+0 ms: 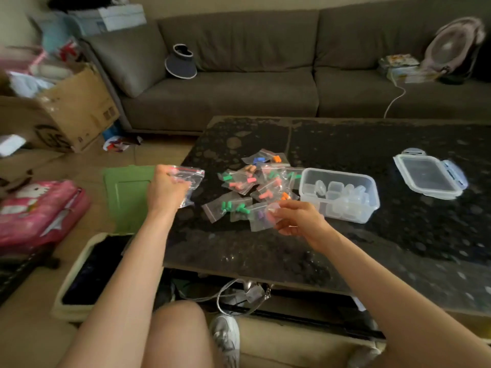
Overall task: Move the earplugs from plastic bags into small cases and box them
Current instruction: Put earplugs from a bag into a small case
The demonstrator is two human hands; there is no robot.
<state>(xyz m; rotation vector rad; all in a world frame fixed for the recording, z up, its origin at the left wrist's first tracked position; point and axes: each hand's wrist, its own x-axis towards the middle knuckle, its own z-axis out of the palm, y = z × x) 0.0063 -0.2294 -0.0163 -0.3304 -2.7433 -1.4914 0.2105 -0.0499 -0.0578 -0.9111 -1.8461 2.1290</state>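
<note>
Several small zip bags with colored earplugs [255,187] lie in a heap on the dark table [398,235]. My left hand [166,188] grips a clear zip bag [190,179] with a red seal above the table's left edge. My right hand [297,217] holds a small clear case [273,209] with something pink in it, just above the nearest bags. To the right of the heap stands an open clear plastic box [338,195] with several small clear cases inside. Its lid [429,176] lies further right.
A grey sofa [239,88] runs along the far side of the table. On the floor at left are a cardboard box [71,115], a pink bag [39,211], a green board [127,195] and a dark tray [93,269]. My knee [180,333] is below the table's near edge.
</note>
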